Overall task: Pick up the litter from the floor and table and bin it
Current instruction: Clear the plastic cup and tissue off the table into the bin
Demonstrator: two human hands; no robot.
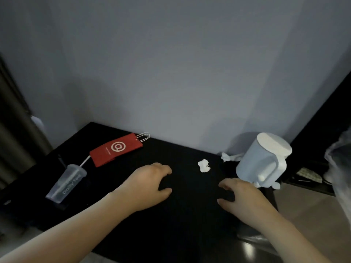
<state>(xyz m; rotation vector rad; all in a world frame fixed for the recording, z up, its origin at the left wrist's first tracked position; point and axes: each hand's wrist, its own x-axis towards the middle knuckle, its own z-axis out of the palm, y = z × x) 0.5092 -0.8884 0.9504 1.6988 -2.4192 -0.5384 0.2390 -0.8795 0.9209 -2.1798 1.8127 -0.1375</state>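
Note:
A black table [190, 147] stands against the grey wall. On it lie a crumpled white tissue [204, 165], a flat red paper bag [115, 149] with white handles, and a clear plastic cup [66, 183] with a straw, tipped over at the left. More white tissue [229, 156] sits beside a white jug [264, 160], with another scrap [276, 185] at its base. My left hand [150, 183] and right hand [241, 196] hover low over the table's front, fingers curled and facing each other. The dark surface hides whether they grip anything.
A glossy dark surface [252, 242] shows under my right forearm. Crinkled clear plastic [340, 158] hangs at the right edge, beside a low dark shelf [307, 174] with a patterned item. A curtain [13, 118] hangs at the left. Pale floor [303, 207] lies to the right.

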